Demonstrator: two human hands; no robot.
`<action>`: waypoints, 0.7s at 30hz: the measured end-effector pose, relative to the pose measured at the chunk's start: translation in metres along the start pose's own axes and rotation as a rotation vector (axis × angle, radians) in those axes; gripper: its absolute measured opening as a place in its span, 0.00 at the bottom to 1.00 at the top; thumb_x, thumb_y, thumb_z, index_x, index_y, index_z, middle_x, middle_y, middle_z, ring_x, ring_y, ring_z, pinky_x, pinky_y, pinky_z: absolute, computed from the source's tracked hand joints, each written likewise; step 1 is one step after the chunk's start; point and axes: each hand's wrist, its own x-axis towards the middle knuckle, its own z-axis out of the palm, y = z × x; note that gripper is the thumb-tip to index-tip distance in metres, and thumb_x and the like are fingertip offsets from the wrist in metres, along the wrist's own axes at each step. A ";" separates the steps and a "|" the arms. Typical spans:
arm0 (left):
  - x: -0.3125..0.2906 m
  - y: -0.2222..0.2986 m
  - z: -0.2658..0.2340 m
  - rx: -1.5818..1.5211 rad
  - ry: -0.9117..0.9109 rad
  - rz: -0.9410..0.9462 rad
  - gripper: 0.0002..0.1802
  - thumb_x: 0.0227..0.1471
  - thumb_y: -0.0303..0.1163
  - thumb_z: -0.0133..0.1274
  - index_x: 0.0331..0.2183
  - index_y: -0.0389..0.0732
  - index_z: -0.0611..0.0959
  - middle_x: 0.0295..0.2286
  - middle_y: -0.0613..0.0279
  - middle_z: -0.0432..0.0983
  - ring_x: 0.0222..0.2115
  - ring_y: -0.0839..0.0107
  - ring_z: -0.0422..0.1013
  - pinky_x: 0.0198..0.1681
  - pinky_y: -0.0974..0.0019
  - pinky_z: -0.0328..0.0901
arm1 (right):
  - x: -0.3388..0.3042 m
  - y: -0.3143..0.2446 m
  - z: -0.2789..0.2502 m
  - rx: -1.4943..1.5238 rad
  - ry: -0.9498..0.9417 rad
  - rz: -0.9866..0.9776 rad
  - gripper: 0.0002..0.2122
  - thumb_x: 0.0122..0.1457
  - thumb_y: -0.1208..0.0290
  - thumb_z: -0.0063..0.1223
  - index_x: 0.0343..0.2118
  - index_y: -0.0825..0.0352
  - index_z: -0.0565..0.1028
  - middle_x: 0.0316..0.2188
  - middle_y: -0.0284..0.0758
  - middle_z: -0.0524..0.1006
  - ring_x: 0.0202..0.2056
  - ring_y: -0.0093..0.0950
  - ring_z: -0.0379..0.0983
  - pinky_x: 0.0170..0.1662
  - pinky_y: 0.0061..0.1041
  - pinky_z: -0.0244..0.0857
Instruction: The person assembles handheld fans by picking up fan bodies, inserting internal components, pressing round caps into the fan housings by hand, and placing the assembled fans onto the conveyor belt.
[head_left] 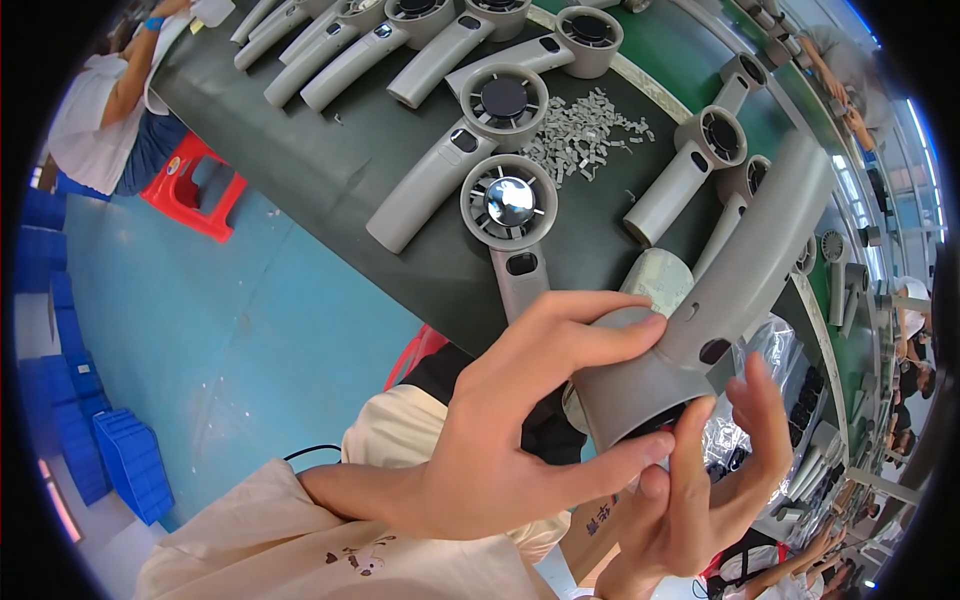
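A grey handheld fan (745, 265) is tilted in front of me, its handle slanting up to the right and its round head low. My left hand (530, 420) wraps around the fan's head, thumb and fingers on opposite sides. At the head's dark opening, the thumb and index finger of my right hand (690, 490) come together by the rim, the other fingers raised. Whatever they pinch is hidden. Just beyond lies another grey fan (508, 200) with a shiny round centre. A pile of small grey clip-like pieces (580, 135) sits behind it.
Several grey fans (345, 60) lie in a row along the far side of the dark table (300, 160). More fans (685, 165) rest on the green conveyor at right, near clear plastic bags (775, 350). A red stool (195, 190) and blue crates (130, 465) stand left. Other people work nearby.
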 end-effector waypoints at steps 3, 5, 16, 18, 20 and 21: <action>0.001 0.000 0.000 -0.080 -0.016 -0.052 0.33 0.38 0.17 0.62 0.49 0.34 0.69 0.50 0.43 0.61 0.49 0.60 0.66 0.48 0.63 0.66 | -0.005 0.017 -0.009 0.158 -0.152 0.001 0.11 0.51 0.68 0.56 0.37 0.64 0.80 0.45 0.51 0.69 0.40 0.41 0.69 0.39 0.34 0.66; -0.001 0.000 0.003 -0.145 -0.006 -0.079 0.33 0.39 0.16 0.61 0.49 0.34 0.69 0.50 0.44 0.62 0.48 0.61 0.66 0.48 0.64 0.66 | -0.004 0.026 -0.006 0.410 -0.102 -0.051 0.11 0.53 0.65 0.54 0.34 0.65 0.80 0.42 0.50 0.71 0.39 0.40 0.70 0.38 0.32 0.66; -0.004 0.000 0.004 -0.125 -0.030 -0.014 0.34 0.37 0.17 0.63 0.49 0.33 0.69 0.50 0.41 0.61 0.48 0.60 0.66 0.46 0.63 0.67 | 0.003 0.007 -0.010 0.390 -0.059 0.104 0.17 0.63 0.63 0.36 0.29 0.72 0.73 0.40 0.53 0.69 0.38 0.42 0.70 0.40 0.35 0.67; -0.005 -0.002 0.004 -0.132 -0.032 0.003 0.35 0.37 0.18 0.63 0.49 0.33 0.69 0.50 0.41 0.61 0.48 0.60 0.66 0.46 0.63 0.67 | 0.003 0.002 -0.009 0.407 -0.044 0.156 0.17 0.63 0.64 0.35 0.28 0.72 0.72 0.40 0.53 0.69 0.38 0.41 0.70 0.41 0.35 0.66; -0.005 -0.003 0.003 -0.140 -0.038 0.021 0.35 0.37 0.18 0.64 0.49 0.33 0.69 0.50 0.41 0.60 0.48 0.59 0.66 0.46 0.63 0.67 | 0.003 0.001 -0.007 0.355 -0.021 0.138 0.17 0.63 0.65 0.35 0.28 0.72 0.73 0.40 0.52 0.69 0.38 0.39 0.71 0.39 0.33 0.67; -0.005 -0.003 0.003 -0.116 -0.034 0.034 0.35 0.37 0.18 0.64 0.50 0.33 0.69 0.50 0.40 0.61 0.48 0.59 0.66 0.45 0.63 0.67 | 0.003 0.002 -0.007 0.353 -0.019 0.138 0.17 0.63 0.65 0.35 0.28 0.72 0.73 0.40 0.52 0.69 0.38 0.39 0.71 0.39 0.33 0.67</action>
